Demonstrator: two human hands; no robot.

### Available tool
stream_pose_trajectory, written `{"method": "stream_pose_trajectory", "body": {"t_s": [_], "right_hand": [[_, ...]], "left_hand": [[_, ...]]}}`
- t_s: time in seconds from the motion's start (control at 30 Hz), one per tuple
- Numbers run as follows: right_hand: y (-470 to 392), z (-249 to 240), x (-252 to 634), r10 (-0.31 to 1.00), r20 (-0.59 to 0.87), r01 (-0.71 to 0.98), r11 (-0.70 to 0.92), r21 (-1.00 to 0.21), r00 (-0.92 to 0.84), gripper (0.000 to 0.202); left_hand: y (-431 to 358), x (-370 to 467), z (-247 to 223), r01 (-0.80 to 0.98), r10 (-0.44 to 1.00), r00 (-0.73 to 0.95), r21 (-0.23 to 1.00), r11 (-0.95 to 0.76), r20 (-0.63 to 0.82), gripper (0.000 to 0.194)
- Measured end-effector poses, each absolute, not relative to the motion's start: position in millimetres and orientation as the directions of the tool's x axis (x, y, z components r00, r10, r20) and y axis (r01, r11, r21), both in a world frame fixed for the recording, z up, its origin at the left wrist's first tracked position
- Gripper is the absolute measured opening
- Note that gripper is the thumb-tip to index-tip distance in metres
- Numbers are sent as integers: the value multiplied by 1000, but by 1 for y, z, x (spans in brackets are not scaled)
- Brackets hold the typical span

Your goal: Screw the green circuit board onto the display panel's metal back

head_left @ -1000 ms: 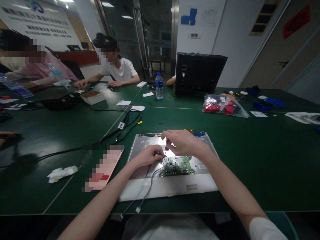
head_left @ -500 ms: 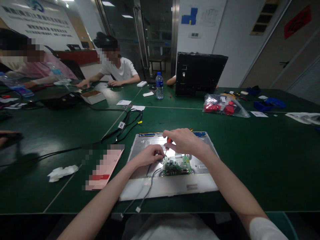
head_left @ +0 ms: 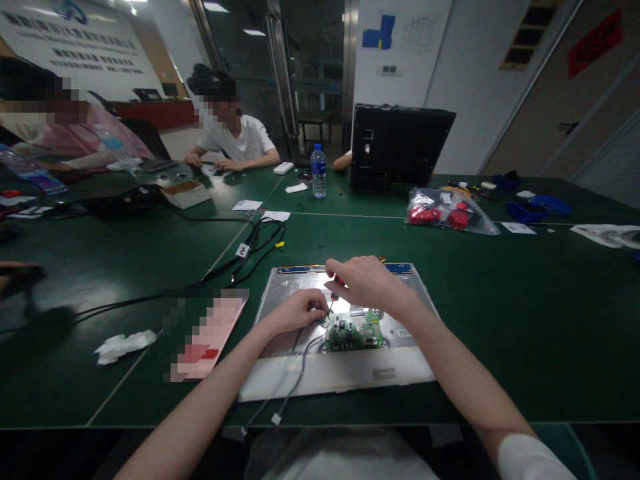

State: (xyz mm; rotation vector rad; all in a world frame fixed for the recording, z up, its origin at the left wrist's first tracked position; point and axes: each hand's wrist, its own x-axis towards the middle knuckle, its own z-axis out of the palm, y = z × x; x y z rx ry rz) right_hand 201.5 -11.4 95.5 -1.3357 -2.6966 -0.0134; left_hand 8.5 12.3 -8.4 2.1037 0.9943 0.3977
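A green circuit board (head_left: 353, 331) lies on the metal back of a flat display panel (head_left: 320, 373). My right hand (head_left: 367, 283) is closed around the red and dark handle of a screwdriver (head_left: 335, 291), held above the board's upper left corner. Its thin shaft slants down to that corner. Beside the tip, the fingers of my left hand (head_left: 305, 308) are pinched together; whatever they hold is too small or hidden to make out. Grey cables (head_left: 304, 373) run from near the board's left side over the panel's front edge, ending in white connectors.
Left of the panel lies a pink sheet (head_left: 220, 333), with crumpled tissue (head_left: 125, 347) farther left. Black cables (head_left: 255, 247) coil behind it. A water bottle (head_left: 319, 172), a black monitor (head_left: 403, 150) and a plastic bag (head_left: 450, 212) stand farther back. Co-workers sit across the table.
My right hand and the screwdriver handle have turned very slightly, while my left hand stays in place. Across the table, a co-worker's hand has drawn in toward their other hand.
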Motion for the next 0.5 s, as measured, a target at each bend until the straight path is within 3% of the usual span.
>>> {"method": "stream_pose_trajectory", "body": {"t_s": [0.23,0.5], "right_hand": [[-13,96,206,747,149,731,665,-156,-648,23],[-11,98,206,803,109,796,596,-105,-586,29]], "left_hand": [[13,9,-10,507,755,655,759,-409,-31,8],[13,8,-8,516,748,662,753,-408,-49,8]]}}
